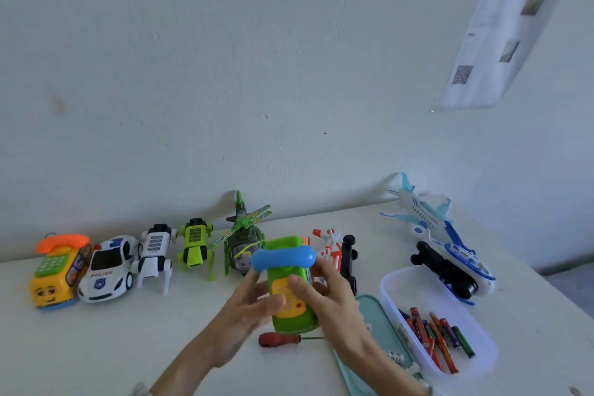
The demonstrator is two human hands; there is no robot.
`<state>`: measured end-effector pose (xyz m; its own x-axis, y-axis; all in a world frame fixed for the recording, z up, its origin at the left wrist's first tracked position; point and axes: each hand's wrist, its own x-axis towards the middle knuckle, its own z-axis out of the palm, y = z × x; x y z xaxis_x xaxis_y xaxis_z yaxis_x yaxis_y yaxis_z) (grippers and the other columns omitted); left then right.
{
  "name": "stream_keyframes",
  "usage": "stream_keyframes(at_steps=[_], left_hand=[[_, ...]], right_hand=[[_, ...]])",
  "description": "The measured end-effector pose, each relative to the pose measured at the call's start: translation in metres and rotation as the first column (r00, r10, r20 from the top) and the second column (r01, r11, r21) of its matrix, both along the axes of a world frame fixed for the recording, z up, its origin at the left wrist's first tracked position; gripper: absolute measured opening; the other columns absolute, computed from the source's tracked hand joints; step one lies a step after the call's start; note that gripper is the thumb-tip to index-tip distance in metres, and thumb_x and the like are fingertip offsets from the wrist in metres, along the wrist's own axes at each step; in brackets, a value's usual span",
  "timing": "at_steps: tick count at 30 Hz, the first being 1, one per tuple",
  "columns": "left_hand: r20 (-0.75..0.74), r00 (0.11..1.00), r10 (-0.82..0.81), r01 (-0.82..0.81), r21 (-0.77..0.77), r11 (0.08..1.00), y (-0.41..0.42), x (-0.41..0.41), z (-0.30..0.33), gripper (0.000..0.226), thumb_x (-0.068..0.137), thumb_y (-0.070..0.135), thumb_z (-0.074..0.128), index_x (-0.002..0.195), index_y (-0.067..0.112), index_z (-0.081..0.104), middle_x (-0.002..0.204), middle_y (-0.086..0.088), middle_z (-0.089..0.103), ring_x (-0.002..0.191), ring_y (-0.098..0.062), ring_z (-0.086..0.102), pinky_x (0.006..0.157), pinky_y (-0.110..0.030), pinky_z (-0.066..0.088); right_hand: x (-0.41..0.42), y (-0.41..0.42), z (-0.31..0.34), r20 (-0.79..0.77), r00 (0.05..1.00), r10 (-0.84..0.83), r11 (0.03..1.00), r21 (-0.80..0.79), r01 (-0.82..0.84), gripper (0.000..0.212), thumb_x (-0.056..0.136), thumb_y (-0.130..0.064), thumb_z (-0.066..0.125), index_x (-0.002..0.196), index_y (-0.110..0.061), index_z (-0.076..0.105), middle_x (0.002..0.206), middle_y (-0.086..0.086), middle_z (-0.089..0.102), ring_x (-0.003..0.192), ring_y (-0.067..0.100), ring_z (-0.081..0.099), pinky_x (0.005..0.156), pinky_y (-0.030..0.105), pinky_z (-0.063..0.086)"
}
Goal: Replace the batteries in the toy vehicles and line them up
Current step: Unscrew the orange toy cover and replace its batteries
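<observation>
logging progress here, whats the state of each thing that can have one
green toy phone car with blue handset: held off the table by both hands
left hand: gripping its left side
right hand: gripping its right side
clear plastic tub: open, batteries inside
teal lid: off, flat beside the tub
red-handled screwdriver: lying on the table, unheld

two bare forearms, no sleeves: left hand (247, 305) enters from 7 o'clock, right hand (324, 296) from 5 o'clock.
</observation>
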<state>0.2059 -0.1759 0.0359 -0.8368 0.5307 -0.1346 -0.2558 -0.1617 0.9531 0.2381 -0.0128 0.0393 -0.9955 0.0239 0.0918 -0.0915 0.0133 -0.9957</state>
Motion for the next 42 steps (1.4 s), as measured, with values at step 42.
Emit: stream_keyframes(at_steps=[42], left_hand=[[-0.011, 0.854, 0.52, -0.443, -0.538, 0.717, 0.112, -0.185, -0.083, 0.05, 0.095, 0.021, 0.049, 0.138, 0.005, 0.03, 0.122, -0.022, 0.051, 0.092, -0.028, 0.051, 0.073, -0.034, 0.041]], right_hand=[[-0.092, 0.082, -0.068, 0.067, 0.904, -0.422, 0.75, 0.585, 0.308, 0.07, 0.063, -0.033, 0.084, 0.124, -0.029, 0.05, 0.124, -0.012, 0.025, 0.087, 0.002, 0.052, 0.058, 0.007, 0.041]])
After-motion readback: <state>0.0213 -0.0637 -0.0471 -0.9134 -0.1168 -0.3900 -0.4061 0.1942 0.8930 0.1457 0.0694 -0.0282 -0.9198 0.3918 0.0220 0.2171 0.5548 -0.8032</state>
